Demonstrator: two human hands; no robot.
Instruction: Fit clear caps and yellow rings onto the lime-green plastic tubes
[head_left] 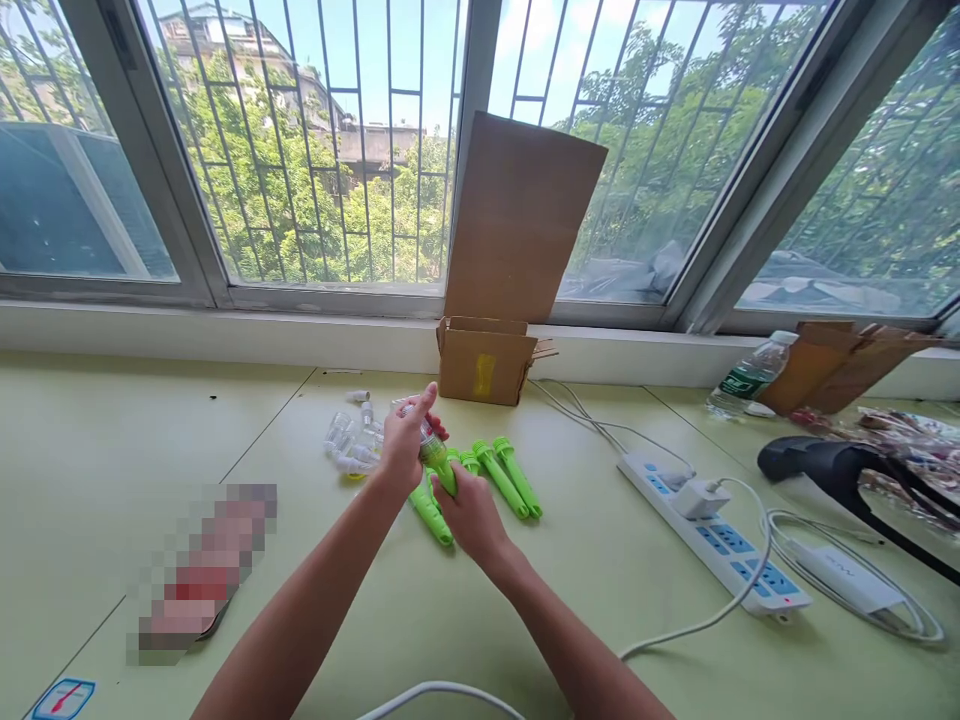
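Observation:
In the middle of the table, my left hand is closed around a clear plastic piece. My right hand grips a bright green plastic handle, whose upper end meets the clear piece. Whether the two are fully joined is hidden by my fingers. Several more green handles lie around my right hand, and one rests partly below it. To the left of my hands is a loose group of clear plastic pieces with whitish ends.
Behind my hands stands an open cardboard box, its tall flap against the window. A white power strip with cables lies to the right, near a black curved object and a water bottle. A pixelated flat object lies left.

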